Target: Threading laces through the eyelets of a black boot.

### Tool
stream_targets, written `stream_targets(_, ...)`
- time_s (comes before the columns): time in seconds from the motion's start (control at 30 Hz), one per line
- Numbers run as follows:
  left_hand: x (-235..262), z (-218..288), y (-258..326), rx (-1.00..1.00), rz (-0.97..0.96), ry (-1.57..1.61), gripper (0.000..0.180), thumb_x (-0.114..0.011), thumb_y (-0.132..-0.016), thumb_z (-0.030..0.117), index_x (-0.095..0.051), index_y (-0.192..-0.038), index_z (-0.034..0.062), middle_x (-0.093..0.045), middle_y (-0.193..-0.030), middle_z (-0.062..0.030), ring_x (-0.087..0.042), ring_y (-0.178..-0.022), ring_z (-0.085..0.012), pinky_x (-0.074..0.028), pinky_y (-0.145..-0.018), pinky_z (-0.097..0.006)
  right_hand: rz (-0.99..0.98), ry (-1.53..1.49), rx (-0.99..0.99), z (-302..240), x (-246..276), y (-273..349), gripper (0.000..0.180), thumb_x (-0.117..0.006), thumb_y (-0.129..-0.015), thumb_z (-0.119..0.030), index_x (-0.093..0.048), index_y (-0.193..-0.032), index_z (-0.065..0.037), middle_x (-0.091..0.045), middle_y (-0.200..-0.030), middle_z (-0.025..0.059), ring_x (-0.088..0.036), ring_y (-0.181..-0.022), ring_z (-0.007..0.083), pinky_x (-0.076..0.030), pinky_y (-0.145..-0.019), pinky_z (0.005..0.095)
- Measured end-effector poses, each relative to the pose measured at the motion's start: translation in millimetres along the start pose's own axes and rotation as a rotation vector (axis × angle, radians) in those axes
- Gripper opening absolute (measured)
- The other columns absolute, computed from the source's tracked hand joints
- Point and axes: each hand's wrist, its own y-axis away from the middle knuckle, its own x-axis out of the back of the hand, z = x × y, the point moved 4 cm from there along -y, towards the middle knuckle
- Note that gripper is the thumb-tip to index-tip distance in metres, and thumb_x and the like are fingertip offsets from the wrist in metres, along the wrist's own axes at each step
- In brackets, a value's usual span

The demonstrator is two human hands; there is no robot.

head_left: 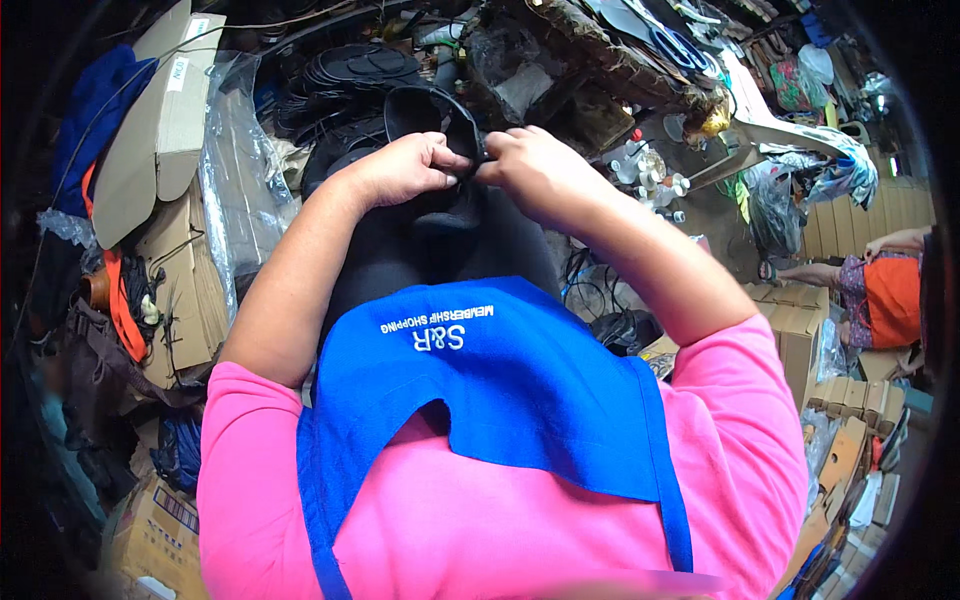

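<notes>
Above my lap I hold a black shoe (455, 212), its rounded collar and open inside facing up. My left hand (412, 168) grips the near left side of it, thumb and fingers pinched together at the rim. On the other side my right hand (530, 168) is closed, its fingertips pinched at the shoe's right edge. Whether a small tool or thread sits between the right fingers is too dark to make out. The two hands are close together, with the shoe's edge between them.
Flat black sole-shaped pieces (365, 68) are piled beyond my left hand. Cardboard (165, 130) and clear plastic sheeting (240, 180) stand at the left. White spools (650, 170) lie right of my right arm. Another person in an orange garment (890, 300) is at the far right, near stacked boxes (785, 335).
</notes>
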Motion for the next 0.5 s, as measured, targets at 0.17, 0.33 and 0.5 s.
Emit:
stream_targets(0.17,6,8,-13,-0.079,0.135,-0.34,0.026,-0.068,-0.07,0.007,-0.067,-0.096,0.0026,-0.061,-0.09,-0.0123,-0.06,-0.084,-0.0234,-0.047,-0.076,-0.031,-0.164,0.096,0.037,-5,-9,-23,0.008,-0.057,-0.075,-0.012,-0.064,-0.075,-0.009,-0.057,-0.085,0.0103,-0.058,-0.086,0.0271,-0.046,-0.077,0.0373)
stream_targets(0.33,13,0,-22,-0.047,0.231,-0.184,0.023,-0.074,-0.063,0.01,-0.069,-0.085,0.0052,-0.067,-0.074,-0.0106,-0.063,-0.069,-0.0222,-0.048,-0.068,-0.033,-0.036,-0.237,-0.18,11,-20,-10,0.01,-0.061,-0.075,-0.011,-0.066,-0.082,-0.008,-0.062,-0.091,0.0124,-0.062,-0.084,0.0314,-0.05,-0.075,0.0402)
stream_targets(0.5,28,26,9,-0.101,0.595,-0.492,0.042,-0.079,-0.06,0.016,-0.066,-0.099,0.0073,-0.058,-0.101,-0.0127,-0.058,-0.095,-0.0307,-0.048,-0.084,-0.037,0.067,-0.713,-0.276,28,-27,12,0.02,-0.069,-0.079,-0.016,-0.067,-0.094,-0.003,-0.064,-0.081,0.0073,-0.062,-0.075,0.0199,-0.05,-0.072,0.033)
